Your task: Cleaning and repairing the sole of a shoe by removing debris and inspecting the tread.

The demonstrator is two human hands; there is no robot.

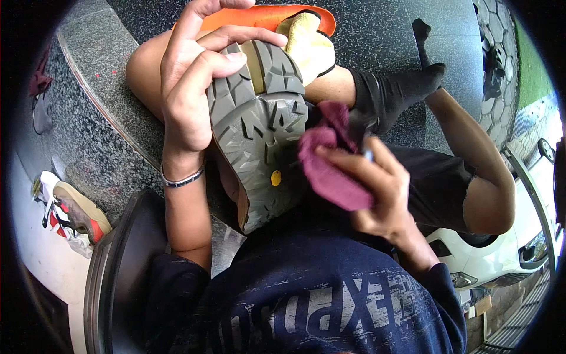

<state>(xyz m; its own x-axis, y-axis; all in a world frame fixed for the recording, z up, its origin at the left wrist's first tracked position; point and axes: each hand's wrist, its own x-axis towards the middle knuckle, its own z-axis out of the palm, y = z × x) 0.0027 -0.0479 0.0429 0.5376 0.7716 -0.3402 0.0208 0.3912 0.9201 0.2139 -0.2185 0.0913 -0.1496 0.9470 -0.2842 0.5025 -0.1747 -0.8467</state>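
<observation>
While left hand (190, 109) holds shoe (265, 124) (sole (256, 156) showing), right hand (383, 186) grips cloth (337, 180).

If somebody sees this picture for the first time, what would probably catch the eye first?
Probably the chunky grey shoe sole near the middle, facing the camera, held by the left hand. Just right of it, the blurred right hand grips a maroon cloth. At the top, a bright orange object is partly covered by yellow fabric.
</observation>
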